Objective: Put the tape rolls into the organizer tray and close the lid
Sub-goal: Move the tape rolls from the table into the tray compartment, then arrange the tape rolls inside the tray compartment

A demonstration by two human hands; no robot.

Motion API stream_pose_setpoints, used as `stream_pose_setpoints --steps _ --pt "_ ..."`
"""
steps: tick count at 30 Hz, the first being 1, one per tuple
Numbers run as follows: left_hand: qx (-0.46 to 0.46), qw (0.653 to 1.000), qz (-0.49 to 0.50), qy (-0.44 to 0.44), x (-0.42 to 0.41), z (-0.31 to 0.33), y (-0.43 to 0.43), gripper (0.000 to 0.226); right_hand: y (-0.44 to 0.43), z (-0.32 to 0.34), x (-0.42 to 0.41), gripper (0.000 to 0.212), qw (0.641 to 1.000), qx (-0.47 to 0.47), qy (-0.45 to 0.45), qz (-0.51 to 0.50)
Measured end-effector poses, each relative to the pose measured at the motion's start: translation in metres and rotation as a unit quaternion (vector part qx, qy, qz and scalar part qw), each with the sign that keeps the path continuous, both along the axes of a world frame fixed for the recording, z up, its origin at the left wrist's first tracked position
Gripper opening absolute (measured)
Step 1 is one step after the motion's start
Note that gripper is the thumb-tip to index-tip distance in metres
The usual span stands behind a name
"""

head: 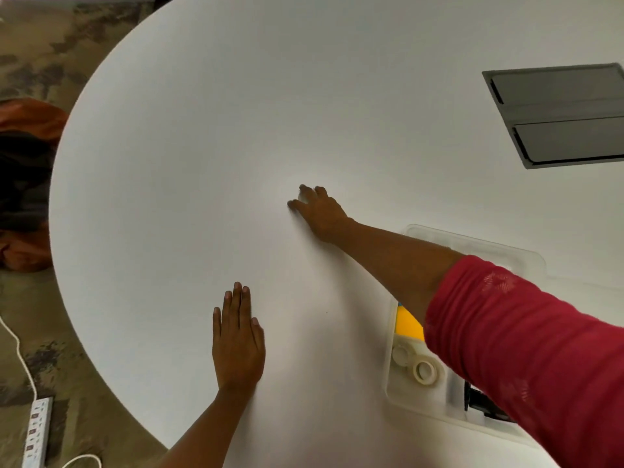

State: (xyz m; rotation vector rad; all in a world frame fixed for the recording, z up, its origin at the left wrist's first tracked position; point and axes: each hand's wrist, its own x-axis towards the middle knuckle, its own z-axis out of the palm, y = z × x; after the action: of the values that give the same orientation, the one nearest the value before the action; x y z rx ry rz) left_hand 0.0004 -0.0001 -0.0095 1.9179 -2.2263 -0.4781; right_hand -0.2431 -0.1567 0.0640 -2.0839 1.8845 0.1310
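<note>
Tape rolls (416, 363) are lying side by side in a near compartment of the clear organizer tray (389, 373), which is sitting on the white round bench (202, 146) at the person's right. Something yellow (408, 321) is showing in the compartment just beyond them, and the tray's clear lid (472, 245) is lying open behind it. The right hand (319, 211) is reaching out over the middle of the bench, fingers curled down around a small pale object (303, 196); whether it is another tape roll is hard to tell, and I cannot tell if the fingers are already gripping it. The red sleeve (526, 349) of that arm is crossing over the tray and hiding much of it. The left hand (238, 339) is resting flat on the bench, palm down, fingers straight and close together, holding nothing. A dark panel (560, 116) is sitting in the bench top at the far right.
</note>
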Motion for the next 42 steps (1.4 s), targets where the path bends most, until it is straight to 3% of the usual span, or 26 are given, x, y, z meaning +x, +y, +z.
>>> stream_pose_setpoints --steps 5,10,13,19,24,31,38,42 --pt "0.003 1.000 -0.003 0.000 -0.001 0.001 -0.001 0.057 0.014 -0.007 0.002 0.046 0.998 -0.062 0.018 -0.002" --pt "0.004 1.000 -0.006 -0.004 0.000 0.001 -0.001 0.057 0.034 0.010 -0.008 0.042 0.993 -0.027 -0.090 -0.067" --pt "0.004 1.000 -0.007 -0.004 -0.001 0.001 -0.001 0.058 0.059 0.027 -0.017 0.045 0.985 -0.054 -0.136 -0.088" --pt "0.003 1.000 -0.009 -0.005 0.000 0.004 -0.001 0.057 0.150 0.060 -0.027 0.040 0.955 -0.115 -0.216 -0.167" --pt "0.009 1.000 -0.007 -0.005 -0.003 0.012 0.002 0.057 0.238 0.068 -0.034 0.039 0.921 -0.076 -0.255 -0.284" --pt "0.060 0.994 0.032 0.090 -0.018 0.030 0.039 0.061 0.309 0.047 -0.027 0.040 0.910 -0.015 -0.207 -0.359" --pt "0.092 0.982 0.000 0.165 -0.036 0.050 0.088 0.058 0.321 0.025 -0.020 0.046 0.944 -0.004 -0.136 -0.301" --pt "0.105 0.978 -0.036 0.176 -0.050 0.062 0.106 0.052 0.324 0.022 -0.016 0.045 0.947 0.005 -0.147 -0.285"
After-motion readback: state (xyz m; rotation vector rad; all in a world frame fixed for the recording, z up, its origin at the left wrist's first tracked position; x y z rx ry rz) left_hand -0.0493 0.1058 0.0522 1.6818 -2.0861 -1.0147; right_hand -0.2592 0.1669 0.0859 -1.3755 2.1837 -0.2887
